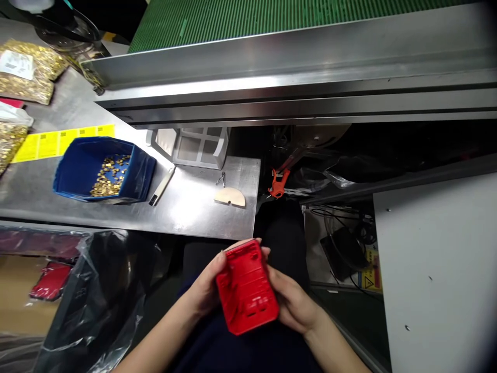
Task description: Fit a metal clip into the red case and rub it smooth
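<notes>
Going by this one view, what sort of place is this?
Probably a factory assembly station: a green conveyor belt, a blue bin of small brass-coloured parts, and a metal bench.

Casing [254, 285], one. Bright red, glossy, shallow, roughly rectangular; raised walls, lower corners cut at an angle. Interior moulded, with small dark slots or recesses towards the lower end. Hollow side facing the camera, upper end leaning left. Location: lower centre of frame, held between left hand [208, 284] and right hand [293, 299].
</notes>
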Available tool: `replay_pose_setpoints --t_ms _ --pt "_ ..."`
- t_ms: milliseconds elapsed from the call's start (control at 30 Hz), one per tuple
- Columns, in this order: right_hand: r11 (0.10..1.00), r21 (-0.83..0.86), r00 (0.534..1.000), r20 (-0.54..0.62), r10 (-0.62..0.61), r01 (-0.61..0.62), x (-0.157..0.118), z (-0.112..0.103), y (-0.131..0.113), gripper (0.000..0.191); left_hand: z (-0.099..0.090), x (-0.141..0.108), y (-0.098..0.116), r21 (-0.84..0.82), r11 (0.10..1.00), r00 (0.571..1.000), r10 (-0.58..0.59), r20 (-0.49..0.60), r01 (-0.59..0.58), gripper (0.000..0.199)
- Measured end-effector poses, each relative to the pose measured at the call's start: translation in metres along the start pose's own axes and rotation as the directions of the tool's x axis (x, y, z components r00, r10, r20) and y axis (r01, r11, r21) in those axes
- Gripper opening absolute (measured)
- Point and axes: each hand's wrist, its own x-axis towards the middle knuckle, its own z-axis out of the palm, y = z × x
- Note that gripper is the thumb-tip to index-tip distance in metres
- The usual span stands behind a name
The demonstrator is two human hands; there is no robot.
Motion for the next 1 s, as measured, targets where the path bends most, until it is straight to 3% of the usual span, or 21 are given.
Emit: replay_pose_setpoints --t_ms 67,133,200,300,400,467,533,633,767,867,1000 --pt "0.939 -0.34 0.996 0.055 0.069 -0.046 0.001 -0.001 -0.008 0.045 -0.004 -0.006 -0.003 -0.171 0.984 0.998 -0.035 0.058 0.045 0.066" --pt "0.711 -0.7 0.993 0.026 0.116 -0.065 0.003 -0.007 -0.024 0.037 -0.01 -0.014 -0.006 -0.243 0.969 0.999 -0.034 0.018 0.038 0.064" --pt "0.462 -0.881 0.995 -0.091 0.046 -0.101 0.012 -0.015 -0.045 0.033 -0.017 -0.024 -0.009 -0.263 0.965 0.998 -0.029 -0.053 0.014 0.063" --pt "0.296 -0.947 0.94 -0.205 -0.272 -0.12 0.051 -0.019 -0.072 0.029 -0.023 -0.039 -0.014 -0.259 0.966 0.996 -0.041 -0.078 0.019 0.072" --pt "0.098 -0.995 0.858 -0.068 -0.508 -0.021 0.117 -0.012 -0.083 0.023 -0.024 -0.05 -0.018 -0.167 0.986 0.999 -0.03 -0.045 0.023 0.086" --pt "-0.069 -0.995 0.832 -0.022 -0.555 -0.073 0.158 -0.006 -0.078 0.029 -0.023 -0.055 -0.018 -0.079 0.997 0.999 -0.017 -0.03 0.015 0.091" --pt "-0.166 -0.976 0.831 -0.027 -0.555 -0.143 0.187 -0.005 -0.065 0.041 -0.022 -0.059 -0.019 -0.011 1.0 1.0 0.012 -0.025 -0.012 0.094" --pt "-0.167 -0.976 0.824 -0.021 -0.566 -0.139 0.199 -0.014 -0.04 0.044 -0.022 -0.062 -0.019 0.018 0.998 0.997 0.067 -0.041 -0.066 0.092" --pt "-0.096 -0.993 0.797 0.008 -0.604 -0.062 0.188 -0.033 -0.019 0.044 -0.022 -0.062 -0.02 0.076 0.994 0.995 0.083 -0.054 -0.078 0.094" --pt "-0.068 -0.997 0.797 0.016 -0.604 -0.031 0.186 -0.036 -0.022 0.042 -0.021 -0.061 -0.019 0.2 0.978 0.998 0.057 -0.02 -0.052 0.099" --pt "-0.017 -0.995 0.776 -0.065 -0.628 -0.097 0.202 -0.019 -0.045 0.037 -0.017 -0.059 -0.015 0.26 0.966 1.0 -0.003 0.029 -0.005 0.101"
